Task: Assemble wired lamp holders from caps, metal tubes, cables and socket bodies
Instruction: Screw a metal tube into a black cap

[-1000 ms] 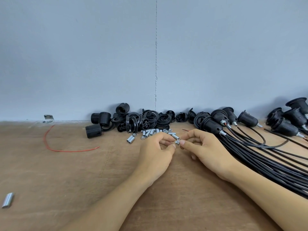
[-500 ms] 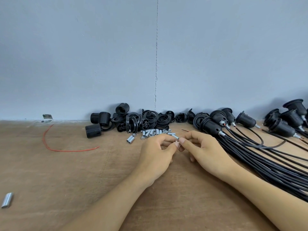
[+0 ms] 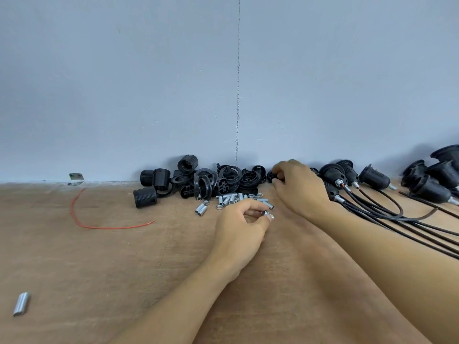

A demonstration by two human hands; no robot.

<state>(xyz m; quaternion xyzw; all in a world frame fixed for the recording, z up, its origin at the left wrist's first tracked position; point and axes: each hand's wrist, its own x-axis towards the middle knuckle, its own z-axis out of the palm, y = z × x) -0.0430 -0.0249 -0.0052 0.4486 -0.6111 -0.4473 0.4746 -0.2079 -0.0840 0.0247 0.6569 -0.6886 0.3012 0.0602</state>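
The left hand (image 3: 238, 223) pinches a short metal tube (image 3: 267, 214) lying crosswise. Just beyond it, at the back edge of the desk (image 3: 99, 256), the right hand (image 3: 299, 188) curls its fingers around a black cap (image 3: 272, 177).

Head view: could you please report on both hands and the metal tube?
Left hand pinches a metal tube. Right hand grips a black cap by the wall. Cable bundle lies to the right, not blocking.
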